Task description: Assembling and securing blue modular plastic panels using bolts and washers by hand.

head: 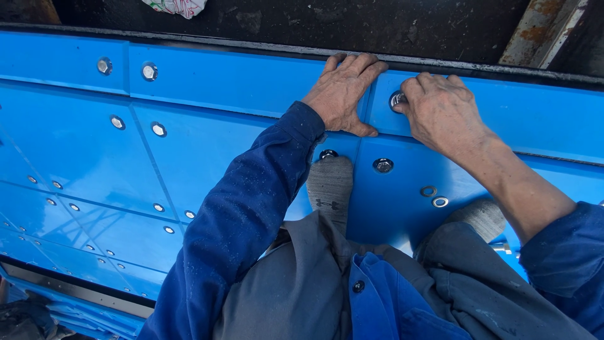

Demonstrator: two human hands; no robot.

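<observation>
— Where are the hands?

— The left hand (pixel 343 91) lies flat and open on the blue panel (pixel 207 132), fingers reaching its top edge. The right hand (pixel 440 110) is closed, fingertips pinching a silver bolt head (pixel 397 99) just beside the left.

— Which step?

— Seemingly turning that bolt by hand. It calls for a steady twist while the left braces. Loose washers (pixel 434 196) lie below the right wrist.
</observation>
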